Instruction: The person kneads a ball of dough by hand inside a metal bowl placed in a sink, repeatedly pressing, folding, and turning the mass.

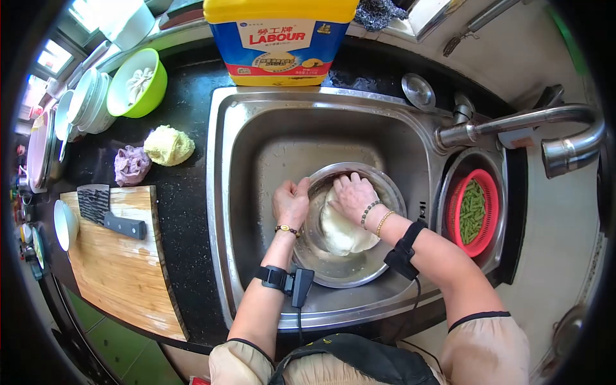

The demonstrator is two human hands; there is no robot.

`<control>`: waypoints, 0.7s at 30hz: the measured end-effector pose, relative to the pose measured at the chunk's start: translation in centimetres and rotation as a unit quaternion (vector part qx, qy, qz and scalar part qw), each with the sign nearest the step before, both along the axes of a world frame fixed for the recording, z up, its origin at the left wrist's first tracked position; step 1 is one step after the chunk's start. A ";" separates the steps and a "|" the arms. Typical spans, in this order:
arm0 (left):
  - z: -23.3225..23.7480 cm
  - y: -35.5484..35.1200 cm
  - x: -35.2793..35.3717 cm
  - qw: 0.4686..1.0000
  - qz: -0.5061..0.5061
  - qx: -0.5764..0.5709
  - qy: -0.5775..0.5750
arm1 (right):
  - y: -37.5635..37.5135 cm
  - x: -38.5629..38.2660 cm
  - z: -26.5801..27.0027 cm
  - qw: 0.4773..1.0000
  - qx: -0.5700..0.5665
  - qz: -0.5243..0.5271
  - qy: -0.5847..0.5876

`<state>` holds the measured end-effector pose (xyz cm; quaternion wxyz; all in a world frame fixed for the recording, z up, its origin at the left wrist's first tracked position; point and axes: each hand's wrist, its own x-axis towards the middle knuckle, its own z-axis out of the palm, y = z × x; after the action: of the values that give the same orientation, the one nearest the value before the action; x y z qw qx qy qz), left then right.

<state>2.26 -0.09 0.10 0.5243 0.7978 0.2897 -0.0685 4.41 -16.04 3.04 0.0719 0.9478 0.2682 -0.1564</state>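
A steel bowl (355, 280) sits in the large sink basin, and a pale white lump of dough (348, 235) lies inside it. My left hand (290, 204) is closed on the bowl's left rim, thumb toward the inside. My right hand (353, 197) reaches into the bowl from the right, its fingers curled over the upper part of the dough and pressing on it; the palm side is hidden.
The faucet (513, 122) juts over the small side basin, where a red basket (456, 215) holds cut green vegetables. A yellow-blue container (276, 42) stands behind the sink. Left are purple dough (132, 165), yellow dough (169, 145), and a cleaver (109, 215) on a cutting board (122, 276).
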 end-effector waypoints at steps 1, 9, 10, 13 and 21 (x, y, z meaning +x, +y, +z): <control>-0.2 0.1 -0.1 1.000 -0.002 -0.001 -0.006 | -0.1 -0.1 0.1 0.999 0.007 -0.033 -0.005; -0.7 0.2 0.0 1.000 -0.006 -0.021 -0.011 | -2.8 1.0 4.3 0.983 0.006 -0.096 0.154; -0.7 0.3 0.0 1.000 -0.007 -0.021 -0.010 | -2.8 0.9 4.6 0.981 0.022 -0.100 0.166; -0.9 0.3 0.1 1.000 -0.014 -0.016 0.008 | -2.4 0.5 7.0 0.960 0.002 -0.063 0.272; 1.2 0.4 0.5 0.998 -0.022 -0.029 0.051 | -1.7 -2.8 8.5 0.810 -0.046 -0.161 0.561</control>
<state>2.74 0.26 1.35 0.5299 0.7839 0.2968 -0.1288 1.63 -17.74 11.50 -0.0742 0.7203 0.0980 -0.6827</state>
